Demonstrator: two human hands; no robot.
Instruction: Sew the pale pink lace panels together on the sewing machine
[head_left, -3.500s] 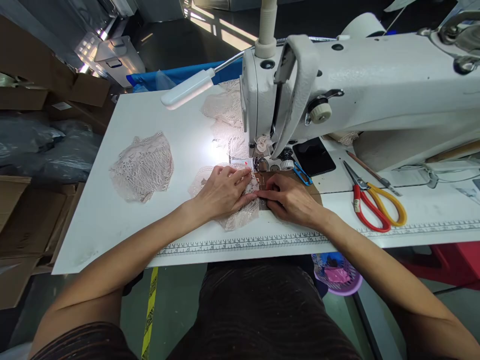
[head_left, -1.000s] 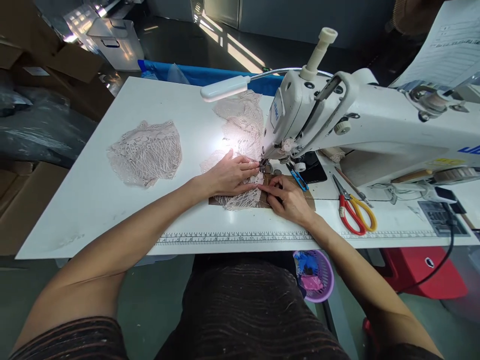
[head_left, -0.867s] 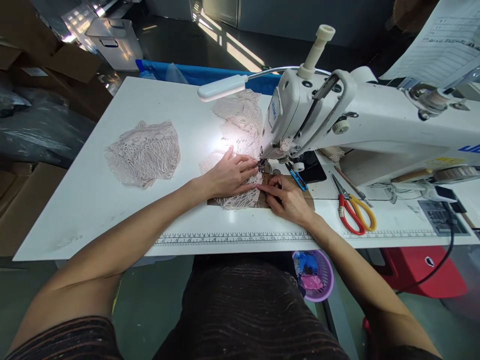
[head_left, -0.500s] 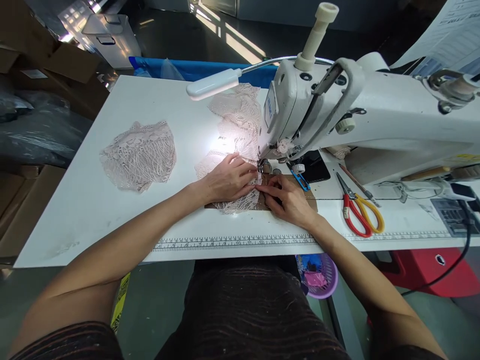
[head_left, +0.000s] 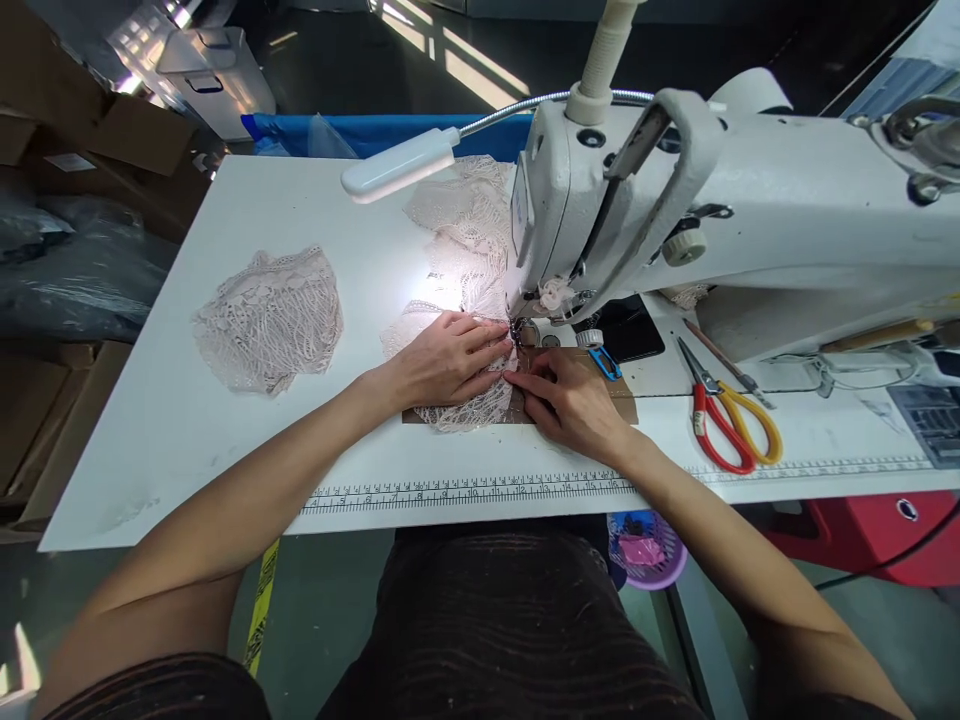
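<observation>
Pale pink lace fabric (head_left: 469, 250) lies bunched on the table, its right edge running under the needle area of the white sewing machine (head_left: 559, 215). My left hand (head_left: 454, 358) rests flat over the lace with fingers stretched toward the presser foot. Just right of it, my right hand (head_left: 566, 400) pinches the lace edge between thumb and forefinger, close below the foot. A brown plate (head_left: 622, 398) sits beneath the fabric and my right hand. Off to the left, a second lace piece (head_left: 271, 320) lies apart on the white tabletop.
Red-and-yellow-handled scissors (head_left: 735, 425) lie right of my right hand, beside a dark phone (head_left: 634, 330) and a blue clip-like tool (head_left: 606, 364). A lamp (head_left: 401, 165) reaches over the lace. A ruler strip (head_left: 472, 493) runs along the front edge; a purple basket (head_left: 664, 570) hangs below.
The whole view has shifted slightly with my head. Both hands keep nearly the same places on the lace by the presser foot.
</observation>
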